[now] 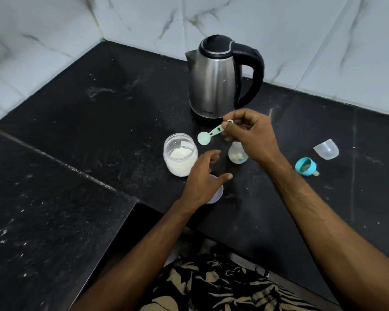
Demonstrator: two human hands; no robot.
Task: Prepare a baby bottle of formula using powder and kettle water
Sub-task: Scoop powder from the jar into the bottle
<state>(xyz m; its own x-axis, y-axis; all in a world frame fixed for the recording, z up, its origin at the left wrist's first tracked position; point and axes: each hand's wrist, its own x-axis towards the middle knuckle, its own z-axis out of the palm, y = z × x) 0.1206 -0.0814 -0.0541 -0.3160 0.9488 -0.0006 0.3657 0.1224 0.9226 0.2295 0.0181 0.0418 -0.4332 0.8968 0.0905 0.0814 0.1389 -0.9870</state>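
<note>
At counter (267, 209) centre, scoop (211, 134) being pinched by handle in right hand (252, 138), bowl seemingly empty, long axis running from 2 to 8 o'clock. Jar (180, 157) of powder being left open just past bowl, at 8 o'clock. Bottle (236, 154) standing under right hand, some powder inside. Left hand (202, 176) being held loosely open, gripping nothing, nearer jar, over lid (60, 193). Kettle (218, 77) standing at 12 o'clock. Next dip likely being lined up.
</note>
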